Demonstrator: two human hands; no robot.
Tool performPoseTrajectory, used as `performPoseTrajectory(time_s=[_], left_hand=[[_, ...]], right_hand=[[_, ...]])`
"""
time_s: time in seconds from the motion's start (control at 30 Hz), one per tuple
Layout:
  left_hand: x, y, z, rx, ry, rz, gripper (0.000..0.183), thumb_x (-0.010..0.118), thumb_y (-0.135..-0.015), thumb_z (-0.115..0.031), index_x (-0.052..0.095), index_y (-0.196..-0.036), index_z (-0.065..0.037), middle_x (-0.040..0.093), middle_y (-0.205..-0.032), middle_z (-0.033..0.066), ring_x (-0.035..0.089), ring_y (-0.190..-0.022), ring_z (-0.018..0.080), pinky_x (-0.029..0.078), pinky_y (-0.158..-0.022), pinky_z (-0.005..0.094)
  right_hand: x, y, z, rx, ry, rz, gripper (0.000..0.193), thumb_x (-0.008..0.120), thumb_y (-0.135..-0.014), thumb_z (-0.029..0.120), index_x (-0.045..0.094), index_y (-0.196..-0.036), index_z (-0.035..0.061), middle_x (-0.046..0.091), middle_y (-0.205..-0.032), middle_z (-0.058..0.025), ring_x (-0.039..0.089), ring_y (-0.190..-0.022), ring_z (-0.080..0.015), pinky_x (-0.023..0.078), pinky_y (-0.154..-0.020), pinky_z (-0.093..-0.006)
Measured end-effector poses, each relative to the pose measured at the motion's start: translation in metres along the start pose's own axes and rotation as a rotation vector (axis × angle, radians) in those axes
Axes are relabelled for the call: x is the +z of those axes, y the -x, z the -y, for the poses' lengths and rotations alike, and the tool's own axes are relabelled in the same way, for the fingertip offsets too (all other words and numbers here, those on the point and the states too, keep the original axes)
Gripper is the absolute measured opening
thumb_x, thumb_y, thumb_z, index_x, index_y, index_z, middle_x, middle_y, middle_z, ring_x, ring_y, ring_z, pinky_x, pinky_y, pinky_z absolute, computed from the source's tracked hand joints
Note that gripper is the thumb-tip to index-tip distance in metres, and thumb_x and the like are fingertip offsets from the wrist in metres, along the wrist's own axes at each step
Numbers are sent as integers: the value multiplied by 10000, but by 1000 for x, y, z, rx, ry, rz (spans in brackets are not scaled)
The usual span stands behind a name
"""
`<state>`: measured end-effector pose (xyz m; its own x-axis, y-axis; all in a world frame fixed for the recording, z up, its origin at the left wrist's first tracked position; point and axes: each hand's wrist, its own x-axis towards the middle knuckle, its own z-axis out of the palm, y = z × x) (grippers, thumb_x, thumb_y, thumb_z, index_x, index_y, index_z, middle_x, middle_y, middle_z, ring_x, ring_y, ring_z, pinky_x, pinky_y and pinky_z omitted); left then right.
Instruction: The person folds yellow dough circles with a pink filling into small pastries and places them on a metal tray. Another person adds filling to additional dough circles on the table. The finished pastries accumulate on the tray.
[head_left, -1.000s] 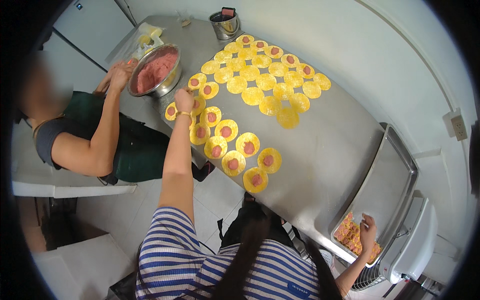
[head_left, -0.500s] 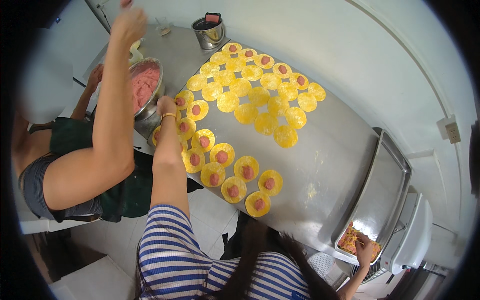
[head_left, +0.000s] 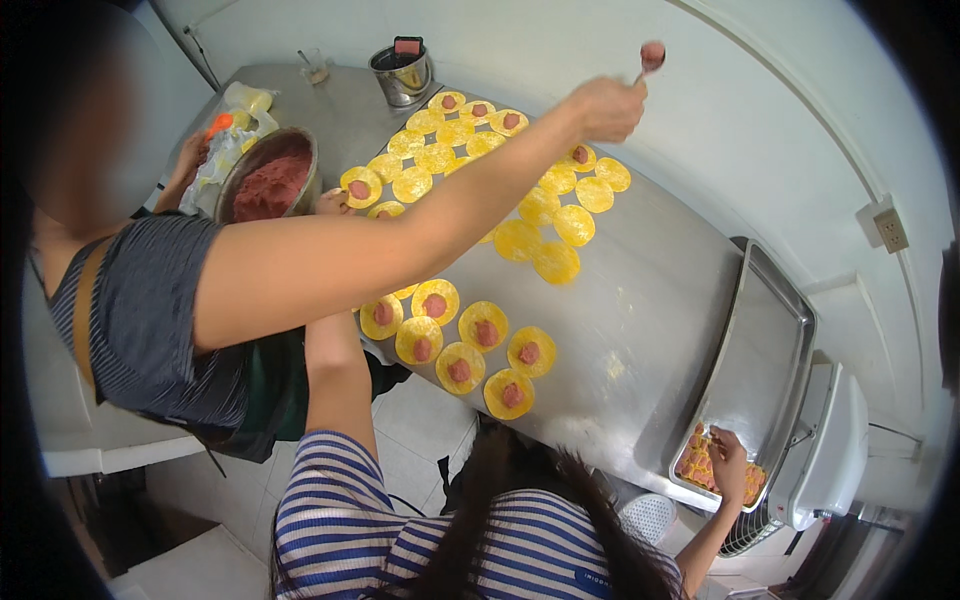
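Left hand [head_left: 332, 200]: by the meat bowl [head_left: 265, 180], grip hidden, cannot tell.
Right hand [head_left: 727, 465]: fingers curled on tray [head_left: 760, 360] edge, over dumplings [head_left: 700, 466].

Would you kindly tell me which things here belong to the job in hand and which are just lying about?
In use: yellow wrappers, bowl of minced meat, tray, filled pieces under right hand, left hand by the bowl.
Lying about: metal pot, small glass, wall socket.

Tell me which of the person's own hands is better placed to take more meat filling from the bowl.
Probably left. The left hand is right beside the metal bowl of pink filling. The right hand is far off, at the tray corner.
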<state>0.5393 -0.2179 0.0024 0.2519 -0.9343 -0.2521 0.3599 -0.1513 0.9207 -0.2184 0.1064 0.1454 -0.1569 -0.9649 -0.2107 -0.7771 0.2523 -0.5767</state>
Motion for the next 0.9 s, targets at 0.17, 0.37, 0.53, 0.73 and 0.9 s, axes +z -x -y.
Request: performPoseTrajectory(time_s=[0.17,0.37,0.53,0.73,0.9], left_hand=[[55,107,34,33,148,14,212,492,-932,-62,513,-1135,-5,609,-1031,85,644,-884,173,569,-754,318],[172,279,90,-328,279,540,218,466,-949,-52,522,-1158,-28,586,-1033,40,606,-783,74,497,-581,160],[278,356,141,-457,-14,493,294,484,-942,-87,489,-1221,2,574,-1079,47,606,-883,97,525,-706,203],[331,370,180,-451,-583,584,290,462,-938,-109,528,-1190,19,586,-1078,68,589,-993,137,513,-864,279],[336,381,196,-490,-315,463,303,488,-916,-55,534,-1200,42,592,-1108,83,578,-1033,149,489,-913,291]], right_hand=[[39,-32,10,-96,-177,27,317,573,-804,-27,630,-1114,11,638,-1038,-152,640,-918,-252,501,-811,-302],[145,-53,50,31,-736,393,315,578,-932,194,598,-1160,-23,643,-1086,-99,604,-995,-163,484,-865,-294],[184,-48,46,213,-1445,593,327,583,-910,194,600,-1145,-33,650,-1009,-96,620,-881,-150,507,-777,-282],[194,-48,0,271,-924,284,230,565,-900,90,608,-1090,-33,642,-978,-81,624,-812,-143,526,-725,-259],[190,-35,-5,281,-1152,211,231,557,-879,34,611,-1087,-54,654,-955,-84,625,-863,-138,518,-770,-258]])
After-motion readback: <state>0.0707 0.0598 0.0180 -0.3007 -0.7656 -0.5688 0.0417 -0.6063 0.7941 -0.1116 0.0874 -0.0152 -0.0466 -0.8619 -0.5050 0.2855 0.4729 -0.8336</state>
